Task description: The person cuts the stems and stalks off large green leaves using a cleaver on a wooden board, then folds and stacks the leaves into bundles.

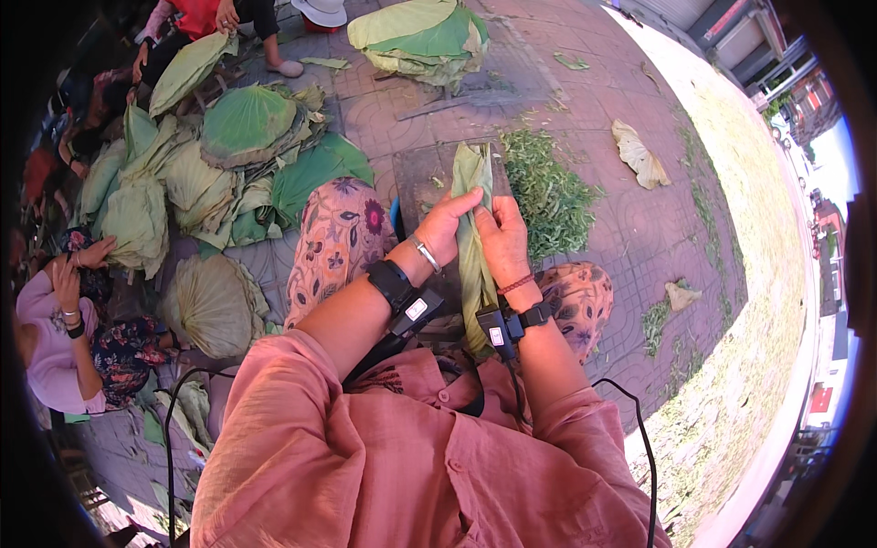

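Note:
A long roll of folded, dried pale-green lotus leaf [473, 264] runs from near my lap up over a dark wooden board [419, 163]. My left hand [442, 229] grips the roll from its left side, with the thumb lying across the top. On the opposite side my right hand [504, 236] also grips it, thumb against the leaf. The two hands are close together near the roll's upper part. Some of the fingers are hidden behind the leaf. A heap of shredded green leaf [548, 195] lies on the paving just right of the board.
Stacked lotus leaves [250, 123] spread to the left, and another leaf stack [418, 41] stands ahead. A person in a light top [55, 356] sits at left; another person's hand [226, 15] holds a leaf. Loose dry leaves [640, 156] lie on the paving. Shreds [726, 438] cover sunlit ground.

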